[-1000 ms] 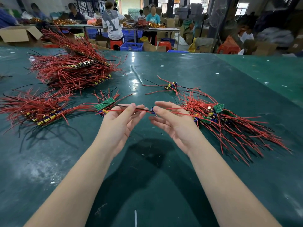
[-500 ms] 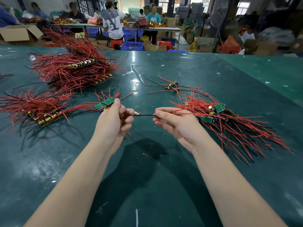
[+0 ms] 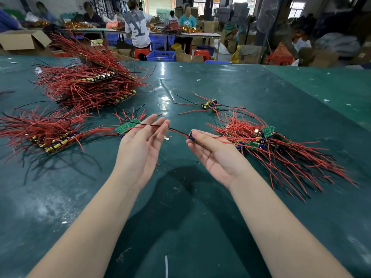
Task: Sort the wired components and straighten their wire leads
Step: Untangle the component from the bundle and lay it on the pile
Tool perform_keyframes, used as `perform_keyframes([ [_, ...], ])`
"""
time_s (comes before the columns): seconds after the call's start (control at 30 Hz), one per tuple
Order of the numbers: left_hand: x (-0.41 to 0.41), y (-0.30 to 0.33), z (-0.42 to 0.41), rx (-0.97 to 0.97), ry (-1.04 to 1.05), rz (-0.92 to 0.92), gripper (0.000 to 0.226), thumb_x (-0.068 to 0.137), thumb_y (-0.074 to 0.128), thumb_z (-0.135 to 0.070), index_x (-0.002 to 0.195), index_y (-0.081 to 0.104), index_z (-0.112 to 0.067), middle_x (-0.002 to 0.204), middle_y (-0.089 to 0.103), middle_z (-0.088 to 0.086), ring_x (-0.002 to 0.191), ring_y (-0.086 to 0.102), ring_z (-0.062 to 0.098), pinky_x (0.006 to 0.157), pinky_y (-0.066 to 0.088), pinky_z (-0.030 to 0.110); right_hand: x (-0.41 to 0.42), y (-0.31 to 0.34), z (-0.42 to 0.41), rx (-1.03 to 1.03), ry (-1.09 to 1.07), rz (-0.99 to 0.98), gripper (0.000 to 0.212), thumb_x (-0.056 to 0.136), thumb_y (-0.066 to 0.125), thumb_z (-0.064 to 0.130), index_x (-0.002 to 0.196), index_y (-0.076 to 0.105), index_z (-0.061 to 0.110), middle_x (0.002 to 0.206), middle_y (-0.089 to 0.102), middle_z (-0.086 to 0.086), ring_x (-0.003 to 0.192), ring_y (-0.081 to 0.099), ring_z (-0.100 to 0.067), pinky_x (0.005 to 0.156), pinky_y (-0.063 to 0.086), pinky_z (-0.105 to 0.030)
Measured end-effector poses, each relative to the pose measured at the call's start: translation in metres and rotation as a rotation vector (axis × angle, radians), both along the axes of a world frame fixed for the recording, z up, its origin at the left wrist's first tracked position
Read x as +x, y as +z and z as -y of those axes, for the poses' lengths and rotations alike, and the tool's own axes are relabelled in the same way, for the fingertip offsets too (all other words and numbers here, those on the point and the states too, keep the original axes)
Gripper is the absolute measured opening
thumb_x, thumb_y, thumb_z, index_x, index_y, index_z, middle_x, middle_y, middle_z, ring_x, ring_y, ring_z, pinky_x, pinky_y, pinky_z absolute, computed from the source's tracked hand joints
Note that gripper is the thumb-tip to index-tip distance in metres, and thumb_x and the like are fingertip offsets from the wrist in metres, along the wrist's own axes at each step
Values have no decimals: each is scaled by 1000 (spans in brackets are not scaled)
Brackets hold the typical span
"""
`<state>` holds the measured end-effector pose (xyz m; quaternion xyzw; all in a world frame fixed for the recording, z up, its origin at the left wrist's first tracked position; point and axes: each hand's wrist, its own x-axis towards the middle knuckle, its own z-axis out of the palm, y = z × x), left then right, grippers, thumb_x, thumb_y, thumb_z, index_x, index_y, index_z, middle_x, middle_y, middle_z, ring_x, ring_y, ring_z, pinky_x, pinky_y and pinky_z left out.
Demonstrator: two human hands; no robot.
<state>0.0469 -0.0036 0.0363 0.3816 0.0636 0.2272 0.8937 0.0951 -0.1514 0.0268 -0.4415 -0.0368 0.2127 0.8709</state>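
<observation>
My right hand [image 3: 216, 155] lies palm up and pinches a small wired component [image 3: 190, 135] at its fingertips. The component's black and red leads [image 3: 172, 129] run left across the straight fingers of my left hand [image 3: 140, 145], which is palm up and grips nothing. A tangled pile of boards with red leads [image 3: 271, 149] lies just right of my right hand. Aligned rows of components sit at the left [image 3: 46, 135] and far left [image 3: 90, 87]. A green board [image 3: 127, 127] rests beside my left hand.
A few loose components [image 3: 209, 105] lie beyond my hands on the green table [image 3: 180, 207]. A white scrap [image 3: 166, 138] sits between my hands. People work at tables [image 3: 140, 33] in the background, with cardboard boxes and blue crates nearby.
My left hand, which gripped the leads half a second ago, has opened palm up and the leads now lie across its fingers. My right hand keeps hold of the component.
</observation>
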Motion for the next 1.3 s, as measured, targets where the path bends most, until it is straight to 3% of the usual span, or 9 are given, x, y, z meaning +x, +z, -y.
perform_keyframes([
  [0.13,-1,0,-1,45,21,-1,24,102,40,-5,98,63,-1,80,74,2,80,71,9,72,53,13,0,0,0,-1,15,7,4,85,66,-1,85,70,-1,75,71,-10,68,71,-17,61,56,-18],
  [0.4,-3,-1,-6,49,75,-23,22,99,50,-16,89,67,-6,82,75,3,78,70,8,70,52,12,-1,2,1,-20,37,77,17,83,67,0,70,77,5,76,71,-11,69,71,-17,62,55,-18],
  [0.6,-8,1,-11,184,81,-230,22,100,48,-28,93,66,-19,83,76,-5,64,68,3,47,46,10,1,1,4,-84,-8,184,9,83,66,-4,80,72,1,74,71,-9,67,70,-16,64,56,-19],
  [0.7,-9,2,-12,290,120,-206,24,101,47,-22,90,66,-13,82,76,0,67,69,9,55,51,14,2,1,7,-133,-35,232,8,84,66,-5,81,71,1,74,71,-8,68,70,-17,65,56,-20],
  [0.8,-9,2,-10,240,95,-124,26,102,44,-16,87,62,-6,80,74,7,77,72,19,66,56,22,3,0,7,-151,-28,234,9,84,65,-5,81,71,2,74,71,-9,68,70,-19,65,56,-21],
  [1.1,-7,4,-8,24,-82,-178,25,100,46,-12,82,61,-1,68,72,2,68,72,11,53,51,9,4,-3,6,-259,-91,325,4,83,68,-4,83,70,0,70,69,-9,64,69,-19,64,56,-21],
  [1.3,-6,1,-5,183,-49,-138,30,106,31,-27,80,43,-18,85,75,13,76,74,25,54,54,21,3,-3,7,-202,-31,263,6,85,67,0,83,71,5,73,72,-7,68,71,-19,63,57,-22],
])
